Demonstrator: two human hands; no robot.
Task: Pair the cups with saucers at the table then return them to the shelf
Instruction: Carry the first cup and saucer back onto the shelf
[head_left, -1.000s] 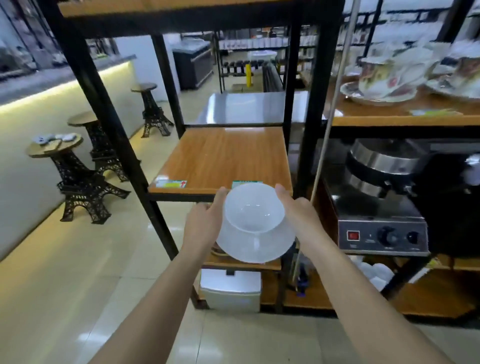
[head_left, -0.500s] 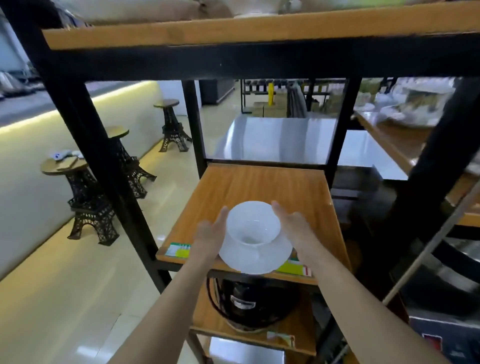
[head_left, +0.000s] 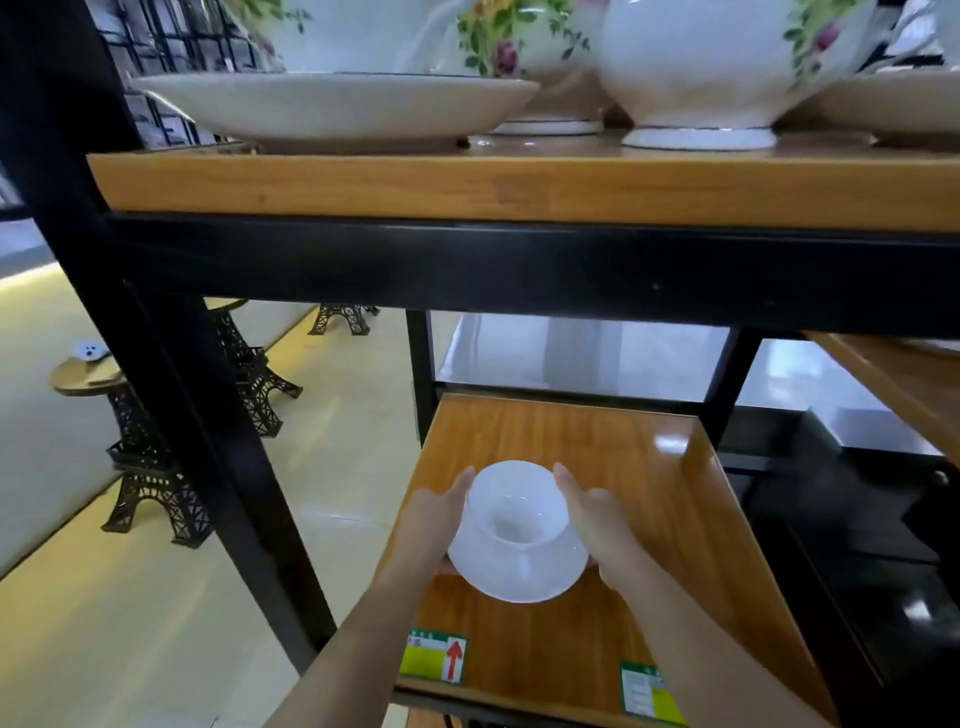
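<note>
Two wooden shelves in a black metal frame: upper shelf (head_left: 519, 187) crowded with flowered dishes (head_left: 332, 106), lower shelf (head_left: 623, 467) bare and open behind and beside the load. One white saucer (head_left: 519, 571) carrying one white cup (head_left: 514, 506), held near the lower shelf's front edge. Left hand (head_left: 434, 519) and right hand (head_left: 597, 525) clasp the saucer's opposite sides.

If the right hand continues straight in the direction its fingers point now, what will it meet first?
Probably nothing soon: the right hand points along the bare wooden shelf toward its open back, where only a black frame bar crosses. Depth is unclear.
</note>
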